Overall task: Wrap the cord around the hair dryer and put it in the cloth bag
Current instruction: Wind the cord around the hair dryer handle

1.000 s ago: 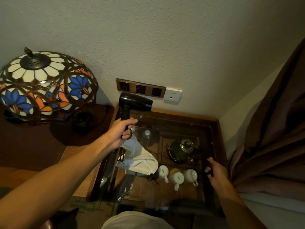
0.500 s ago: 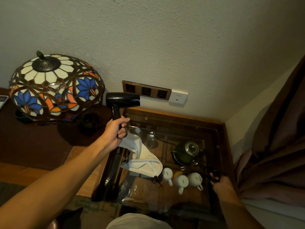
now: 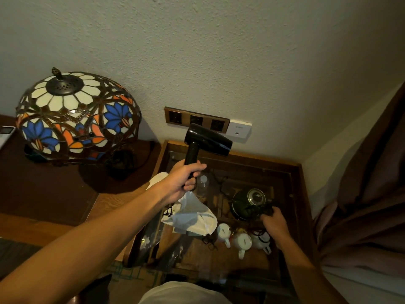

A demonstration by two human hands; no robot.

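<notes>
My left hand (image 3: 186,179) grips the handle of a black hair dryer (image 3: 208,140), held upright above the glass-topped table with its barrel pointing right, near the wall sockets. The dryer's black cord (image 3: 221,183) runs down and right across the glass to a dark bunch at my right hand (image 3: 272,222), whose fingers are closed on it beside the kettle. A white cloth bag (image 3: 192,216) with a black drawstring lies crumpled on the glass below my left wrist.
A wooden table with a glass top (image 3: 285,194) shows a dark kettle (image 3: 247,201), a small bottle (image 3: 202,183) and three white cups (image 3: 242,239) under the glass. A stained-glass lamp (image 3: 76,117) stands at left. Wall sockets (image 3: 196,119) sit behind; a brown curtain (image 3: 372,194) hangs right.
My left hand carried the dryer to the right, back over the table. My right hand moved up and inward to the kettle and closed on the bunched cord.
</notes>
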